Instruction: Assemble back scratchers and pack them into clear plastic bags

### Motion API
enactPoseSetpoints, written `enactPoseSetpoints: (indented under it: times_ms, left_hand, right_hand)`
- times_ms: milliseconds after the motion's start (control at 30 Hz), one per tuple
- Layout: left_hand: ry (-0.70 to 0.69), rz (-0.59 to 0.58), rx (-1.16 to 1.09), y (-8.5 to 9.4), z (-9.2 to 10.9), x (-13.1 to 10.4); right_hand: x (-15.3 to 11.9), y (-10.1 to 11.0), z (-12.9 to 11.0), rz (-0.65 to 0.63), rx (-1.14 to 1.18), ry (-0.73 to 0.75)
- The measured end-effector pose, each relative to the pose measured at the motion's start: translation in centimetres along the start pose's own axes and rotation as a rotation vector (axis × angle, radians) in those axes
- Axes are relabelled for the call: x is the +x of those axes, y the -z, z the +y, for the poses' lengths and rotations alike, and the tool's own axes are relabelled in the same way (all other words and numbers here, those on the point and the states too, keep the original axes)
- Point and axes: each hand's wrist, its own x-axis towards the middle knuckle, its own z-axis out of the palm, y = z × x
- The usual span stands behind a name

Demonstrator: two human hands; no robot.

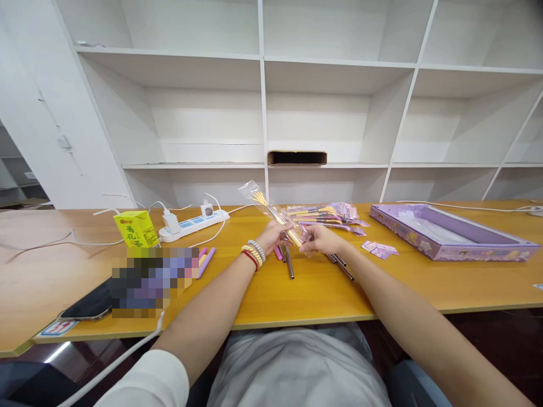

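Observation:
Above the middle of the table I hold a back scratcher point(278, 215) with a yellow hand-shaped end, a metal rod and a yellow handle, in a clear plastic sleeve point(249, 191). My left hand point(274, 237) is closed around its middle. The fingers of my right hand point(320, 239) pinch the sleeve at the handle end. Below the hands lie metal rods point(290, 264) and a pink handle point(278, 253), partly hidden. More metal rods point(343, 268) lie by my right forearm. Just behind the hands is a pile of packaged back scratchers point(324, 213).
A purple box tray point(460, 253) stands at the right, with small printed cards point(379, 249) beside it. At the left are a power strip point(195, 225), a yellow-green drink carton point(136, 230), a phone point(89, 299) and purple handles point(206, 262). White shelves point(318, 62) rise behind the table.

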Motion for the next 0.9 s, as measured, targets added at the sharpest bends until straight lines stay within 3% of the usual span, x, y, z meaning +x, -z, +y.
enactPoseSetpoints:
  times_ms: [267, 500, 733, 900]
  left_hand:
    - [-0.127, 0.209, -0.267, 0.1, 1.1, 0.4]
    - [-0.1, 0.136, -0.342, -0.3, 1.8, -0.1]
    - [-0.13, 0.22, -0.387, -0.7, 2.0, 0.1]
    - [-0.176, 0.244, -0.413, -0.5, 1.7, 0.3]
  right_hand:
    - [0.3, 0.6, 1.1, 0.043, -0.12, -0.049]
    - [0.3, 0.7, 1.1, 0.127, -0.242, -0.042]
    - [0.1, 0.0, 0.5, 0.084, -0.253, 0.082]
    - [0.1, -0.5, 0.1, 0.302, -0.425, 0.203]
